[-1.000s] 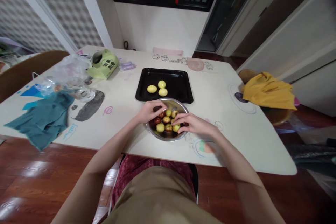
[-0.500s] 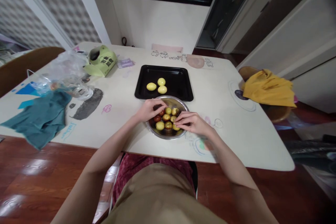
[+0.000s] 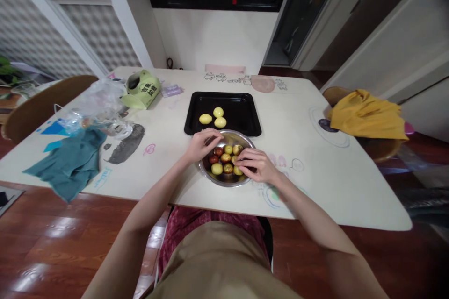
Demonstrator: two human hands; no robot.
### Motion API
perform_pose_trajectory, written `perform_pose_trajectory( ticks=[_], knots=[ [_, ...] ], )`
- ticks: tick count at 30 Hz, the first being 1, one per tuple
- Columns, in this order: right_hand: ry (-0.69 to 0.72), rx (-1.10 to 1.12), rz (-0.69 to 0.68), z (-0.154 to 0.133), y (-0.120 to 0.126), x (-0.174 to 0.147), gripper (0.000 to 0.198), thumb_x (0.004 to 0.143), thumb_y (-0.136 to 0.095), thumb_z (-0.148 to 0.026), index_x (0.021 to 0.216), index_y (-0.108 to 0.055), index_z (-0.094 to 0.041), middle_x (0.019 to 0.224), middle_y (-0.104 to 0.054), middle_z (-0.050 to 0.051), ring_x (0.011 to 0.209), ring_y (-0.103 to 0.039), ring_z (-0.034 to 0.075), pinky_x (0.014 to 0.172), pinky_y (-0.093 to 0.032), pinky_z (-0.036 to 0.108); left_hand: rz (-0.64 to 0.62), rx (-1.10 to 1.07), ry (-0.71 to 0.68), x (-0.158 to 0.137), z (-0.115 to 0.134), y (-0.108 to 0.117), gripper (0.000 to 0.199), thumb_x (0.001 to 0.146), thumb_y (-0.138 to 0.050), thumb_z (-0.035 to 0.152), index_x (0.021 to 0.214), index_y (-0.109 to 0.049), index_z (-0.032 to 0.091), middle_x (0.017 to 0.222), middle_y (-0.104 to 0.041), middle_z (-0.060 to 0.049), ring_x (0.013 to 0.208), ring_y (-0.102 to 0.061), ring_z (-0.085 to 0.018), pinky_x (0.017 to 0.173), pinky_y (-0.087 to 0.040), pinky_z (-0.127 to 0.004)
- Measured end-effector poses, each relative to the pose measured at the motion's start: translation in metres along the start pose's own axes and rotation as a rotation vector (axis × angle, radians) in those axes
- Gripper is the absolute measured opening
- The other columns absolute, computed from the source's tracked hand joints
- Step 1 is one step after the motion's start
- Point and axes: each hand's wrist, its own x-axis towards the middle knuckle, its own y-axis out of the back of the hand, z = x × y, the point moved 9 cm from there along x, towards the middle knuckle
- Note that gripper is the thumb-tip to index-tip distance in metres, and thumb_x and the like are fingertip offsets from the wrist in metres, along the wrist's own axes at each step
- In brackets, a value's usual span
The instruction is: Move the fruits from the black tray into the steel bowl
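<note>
Here's the steel bowl [image 3: 234, 137], shiny and round, mouth facing up, near the front edge of the white table [image 3: 315, 187], reddish-brown fruits [image 3: 213, 159] and mottled yellow-green fruits [image 3: 216, 168] clustered inside. The left hand [image 3: 203, 144] arches over its left rim, fingers curled; whether it's pinching anything, I can't tell. Over on the right, the right hand [image 3: 257, 164] bends its fingers down onto the fruit, its grip hidden too. Just behind sits the black tray [image 3: 242, 110], smooth and rectangular, long axis running left to right, carrying three glossy yellow fruits; the leftmost oval lies roughly sideways. Back left, a light-green box [image 3: 144, 96] shows dark Chinese characters, the lower pair reading 如意.
</note>
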Motion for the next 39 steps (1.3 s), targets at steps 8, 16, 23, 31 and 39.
perform_pose_trajectory(
  ticks=[8, 16, 23, 31, 39],
  knots=[
    [0.082, -0.207, 0.152, -0.003, 0.011, -0.008, 0.025, 0.104, -0.056, -0.016, 0.092, -0.077, -0.018, 0.086, -0.076, 0.009, 0.078, -0.069, 0.02, 0.071, -0.058, 0.036, 0.292, 0.241, 0.052, -0.002, -0.033, 0.038, 0.02, 0.104, -0.056, 0.025, 0.117, -0.069, 0.02, 0.118, -0.073, -0.01, 0.115, -0.069, -0.023, 0.099, -0.059, -0.038],
    [0.093, -0.153, 0.214, -0.001, 0.01, -0.009, 0.031, 0.105, -0.049, -0.015, 0.086, -0.074, -0.018, 0.081, -0.074, 0.008, 0.075, -0.066, 0.019, 0.067, -0.056, 0.035, 0.121, 0.472, 0.221, 0.02, -0.096, 0.028, 0.05, 0.095, -0.066, 0.023, 0.143, -0.054, 0.02, 0.144, -0.059, -0.016, 0.138, -0.057, -0.032, 0.12, -0.048, -0.051],
    [0.065, -0.153, 0.211, 0.005, 0.01, -0.012, 0.037, 0.108, -0.045, -0.018, 0.085, -0.074, -0.018, 0.081, -0.073, 0.008, 0.075, -0.066, 0.019, 0.067, -0.057, 0.035, 0.036, 0.528, 0.386, 0.026, -0.13, 0.024, 0.045, 0.093, -0.071, 0.023, 0.136, -0.061, 0.02, 0.133, -0.067, -0.014, 0.117, -0.07, -0.031, 0.105, -0.058, -0.047],
    [-0.005, -0.058, 0.228, 0.014, 0.009, -0.016, 0.038, 0.107, -0.044, -0.019, 0.088, -0.077, -0.019, 0.082, -0.074, 0.008, 0.077, -0.067, 0.02, 0.069, -0.058, 0.035, 0.104, 0.407, 0.32, 0.025, -0.127, 0.027, 0.035, 0.083, -0.075, 0.019, 0.117, -0.066, 0.02, 0.115, -0.067, -0.008, 0.1, -0.069, -0.024, 0.087, -0.062, -0.036],
    [-0.012, -0.062, 0.221, 0.013, 0.01, -0.016, 0.036, 0.107, -0.045, -0.016, 0.089, -0.076, -0.018, 0.083, -0.073, 0.009, 0.077, -0.068, 0.019, 0.069, -0.058, 0.034, 0.194, 0.01, 0.176, 0.019, -0.069, 0.042, 0.04, 0.087, -0.079, 0.033, 0.122, -0.067, 0.02, 0.123, -0.066, -0.01, 0.102, -0.07, -0.018, 0.082, -0.064, -0.028]
  ],
)
